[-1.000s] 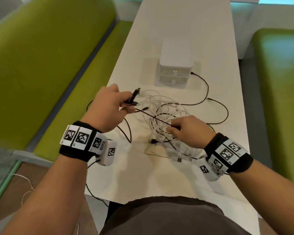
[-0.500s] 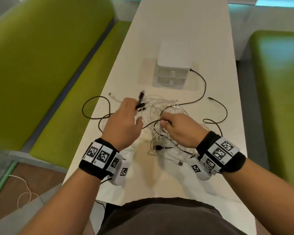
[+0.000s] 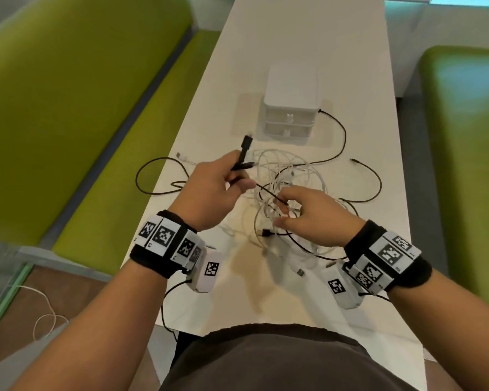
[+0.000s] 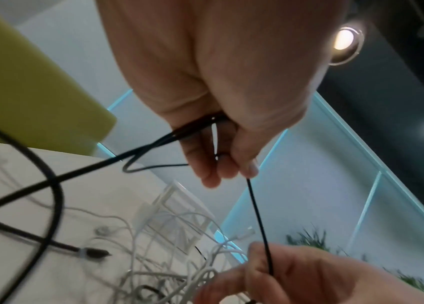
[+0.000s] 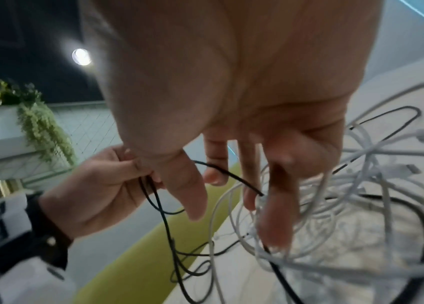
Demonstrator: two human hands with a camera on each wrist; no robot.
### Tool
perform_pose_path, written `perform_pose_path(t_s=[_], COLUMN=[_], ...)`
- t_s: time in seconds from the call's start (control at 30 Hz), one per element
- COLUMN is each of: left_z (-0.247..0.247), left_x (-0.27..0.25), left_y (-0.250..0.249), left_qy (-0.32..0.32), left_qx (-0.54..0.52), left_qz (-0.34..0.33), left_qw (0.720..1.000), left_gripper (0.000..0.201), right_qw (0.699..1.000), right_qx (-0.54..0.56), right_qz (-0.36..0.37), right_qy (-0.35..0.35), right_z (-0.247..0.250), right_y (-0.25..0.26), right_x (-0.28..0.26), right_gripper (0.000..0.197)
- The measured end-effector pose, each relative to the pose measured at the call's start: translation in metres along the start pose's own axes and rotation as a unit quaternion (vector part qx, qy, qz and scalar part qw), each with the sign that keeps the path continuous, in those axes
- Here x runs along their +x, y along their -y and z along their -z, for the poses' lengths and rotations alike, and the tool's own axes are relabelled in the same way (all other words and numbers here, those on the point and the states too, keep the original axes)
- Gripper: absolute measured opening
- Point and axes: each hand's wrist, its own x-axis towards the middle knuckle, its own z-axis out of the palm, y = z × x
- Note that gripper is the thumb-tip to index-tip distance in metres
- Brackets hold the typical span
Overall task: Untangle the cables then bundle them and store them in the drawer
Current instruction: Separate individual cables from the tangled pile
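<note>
A long white table is stretching out ahead of me, with green benches running along both its sides. Round ceiling lights are glowing overhead against a dark ceiling, and trailing green plants are hanging over a white ledge. A thin white cord is lying looped on the floor at my left.

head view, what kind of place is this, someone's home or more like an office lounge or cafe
Probably a booth in an office lounge or cafe, not a home. A long narrow white table runs between green padded benches, with recessed ceiling lights and a planter of trailing greenery on a ledge.
</note>
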Motion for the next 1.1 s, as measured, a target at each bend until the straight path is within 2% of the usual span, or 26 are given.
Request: perform_pose_path(t_s=[0.1, 0.13, 0.17, 0.23, 0.3, 0.33, 0.37, 0.43, 0.47, 0.5, 0.57, 0.6, 0.67, 0.73, 0.8, 0.83, 0.9, 0.97, 1.03, 1.1], left_z=[0.003, 0.004, 0.005, 0.005, 0.005, 0.006, 0.007, 0.006, 0.004, -0.001, -0.012, -0.020, -0.036, -0.046, -0.044, -0.041, -0.035, -0.032, -0.027, -0.012], left_x=[0.000, 0.000, 0.000, -0.002, -0.003, -0.002, 0.000, 0.001, 0.000, -0.001, -0.003, -0.004, -0.006, -0.006, -0.004, -0.003, -0.001, -0.003, -0.003, -0.001], left_y=[0.015, 0.021, 0.025, 0.028, 0.031, 0.034, 0.037, 0.041, 0.041, 0.039, 0.025, 0.017, 0.007, 0.006, 0.006, 0.006, 0.003, -0.001, -0.002, 0.001], left_qy=[-0.086, -0.107, -0.117, -0.128, -0.137, -0.111, -0.053, 0.123, 0.170, 0.173, 0.111, 0.106, 0.153, 0.178, 0.147, 0.126, 0.110, 0.101, 0.044, -0.013], left_qx=[-0.036, -0.045, -0.045, -0.015, 0.031, 0.050, 0.065, 0.132, 0.177, 0.205, 0.149, 0.097, 0.036, 0.061, 0.057, 0.044, 0.006, -0.024, -0.090, -0.165], left_qz=[0.020, 0.035, 0.044, 0.045, 0.061, 0.093, 0.142, 0.228, 0.216, 0.186, 0.115, 0.092, 0.077, 0.065, 0.053, 0.042, 0.015, -0.009, 0.001, 0.028], left_qw=[0.995, 0.993, 0.991, 0.991, 0.988, 0.988, 0.986, 0.957, 0.945, 0.945, 0.976, 0.985, 0.985, 0.980, 0.986, 0.990, 0.994, 0.995, 0.995, 0.986], left_gripper=[0.021, 0.021, 0.021, 0.021, 0.018, 0.016, 0.014, 0.017, 0.021, 0.023, 0.022, 0.022, 0.024, 0.022, 0.023, 0.023, 0.024, 0.022, 0.029, 0.038], right_qw=[0.993, 0.991, 0.993, 0.998, 0.998, 0.998, 0.997, 0.999, 0.999, 0.998, 0.997, 0.997, 0.999, 1.000, 1.000, 1.000, 0.999, 0.996, 0.993, 0.996], right_qx=[0.111, 0.130, 0.115, 0.039, 0.030, 0.048, 0.059, 0.032, -0.002, -0.029, -0.047, -0.035, 0.005, 0.024, 0.008, -0.006, -0.028, -0.056, -0.078, -0.052], right_qz=[-0.019, -0.029, -0.032, -0.032, -0.039, -0.039, -0.037, -0.034, -0.038, -0.047, -0.061, -0.055, -0.020, 0.008, 0.009, 0.002, -0.011, -0.008, 0.019, 0.028], right_qy=[0.043, 0.032, 0.004, -0.044, -0.036, -0.025, -0.017, -0.020, -0.017, -0.007, 0.026, 0.038, 0.044, 0.018, -0.008, -0.007, 0.035, 0.074, 0.084, 0.061], right_z=[0.009, 0.011, 0.014, 0.015, 0.013, 0.010, 0.007, 0.003, 0.003, 0.003, 0.004, 0.005, 0.005, 0.005, 0.008, 0.009, 0.010, 0.007, 0.002, 0.000], right_y=[0.002, 0.001, -0.002, -0.008, -0.008, -0.007, -0.006, -0.005, -0.005, -0.004, -0.004, -0.003, 0.002, 0.003, -0.001, -0.003, -0.007, -0.006, -0.008, -0.015], right_x=[-0.002, -0.003, -0.003, 0.000, 0.002, 0.002, 0.002, 0.003, 0.004, 0.006, 0.011, 0.013, 0.014, 0.013, 0.011, 0.010, 0.009, 0.011, 0.012, 0.011], right_gripper=[0.011, 0.008, 0.007, 0.018, 0.020, 0.018, 0.015, 0.014, 0.013, 0.013, 0.013, 0.014, 0.015, 0.015, 0.011, 0.016, 0.020, 0.015, 0.008, 0.006])
